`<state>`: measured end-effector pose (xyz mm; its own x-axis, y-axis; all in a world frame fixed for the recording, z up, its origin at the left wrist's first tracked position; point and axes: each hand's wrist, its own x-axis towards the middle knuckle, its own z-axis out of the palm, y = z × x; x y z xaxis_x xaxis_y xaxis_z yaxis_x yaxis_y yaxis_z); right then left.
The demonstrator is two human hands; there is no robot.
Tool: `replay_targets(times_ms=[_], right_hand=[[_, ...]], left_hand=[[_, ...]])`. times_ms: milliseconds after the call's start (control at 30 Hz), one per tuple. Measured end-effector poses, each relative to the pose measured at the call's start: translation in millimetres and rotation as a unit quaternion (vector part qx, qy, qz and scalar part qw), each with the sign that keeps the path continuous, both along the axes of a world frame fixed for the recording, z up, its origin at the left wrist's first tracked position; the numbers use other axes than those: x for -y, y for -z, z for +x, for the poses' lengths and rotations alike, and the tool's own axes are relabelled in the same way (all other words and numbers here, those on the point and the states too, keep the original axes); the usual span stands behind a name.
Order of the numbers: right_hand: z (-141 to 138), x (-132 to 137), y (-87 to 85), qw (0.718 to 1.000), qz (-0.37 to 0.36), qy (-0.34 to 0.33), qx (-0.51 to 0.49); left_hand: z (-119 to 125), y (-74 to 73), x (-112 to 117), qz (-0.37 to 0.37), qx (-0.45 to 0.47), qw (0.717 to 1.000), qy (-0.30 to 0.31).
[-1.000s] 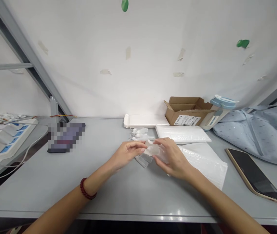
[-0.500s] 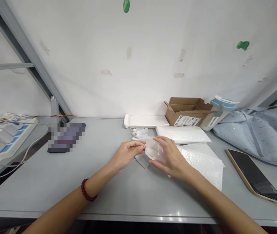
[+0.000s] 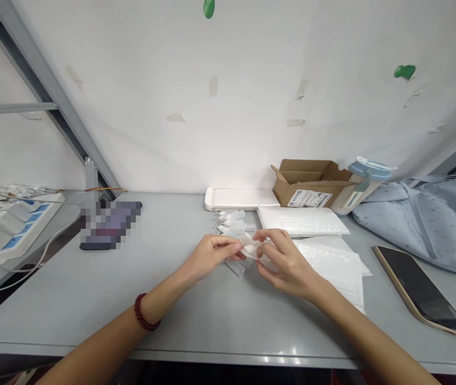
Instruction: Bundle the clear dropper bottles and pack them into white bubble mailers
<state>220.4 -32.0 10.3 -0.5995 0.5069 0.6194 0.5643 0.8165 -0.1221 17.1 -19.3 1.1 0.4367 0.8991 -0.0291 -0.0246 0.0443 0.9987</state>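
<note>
Between my two hands is a small piece of thin translucent white wrapping; whatever may be inside it I cannot make out. My left hand pinches its left end with thumb and fingers. On the other side, my right hand curls its fingers round the wrapping's right part. Several small clear plastic pieces with white loops lie just behind my hands. Another clear piece rests on the grey table below the wrapping. White bubble mailers lie beside my right wrist.
Behind stand a flat white stack, another bubble mailer, an open cardboard box and a blue-lidded bottle. Rightward are a light blue bag and a phone. A power strip with cables sits at left.
My right hand's fingers have curled in around the wrapping, which now looks more bunched and lower. My left hand keeps its pinch in nearly the same place.
</note>
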Motion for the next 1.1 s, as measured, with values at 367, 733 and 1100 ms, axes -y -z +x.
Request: replay_targets(times_ms=[367, 733, 1100], right_hand=[[-4, 8, -7.6, 0.995, 0.095, -0.004, -0.005], [-6, 14, -5.6, 0.996, 0.080, -0.043, 0.028], [4, -7, 0.3, 0.995, -0.065, 0.025, 0.074]], left_hand=[[0, -6.0, 1, 0.021, 0.004, 1.000, 0.001], [6, -7.4, 7, 0.049, -0.066, 0.995, -0.059], [0, -10.5, 4, 0.085, -0.071, 0.990, -0.090]])
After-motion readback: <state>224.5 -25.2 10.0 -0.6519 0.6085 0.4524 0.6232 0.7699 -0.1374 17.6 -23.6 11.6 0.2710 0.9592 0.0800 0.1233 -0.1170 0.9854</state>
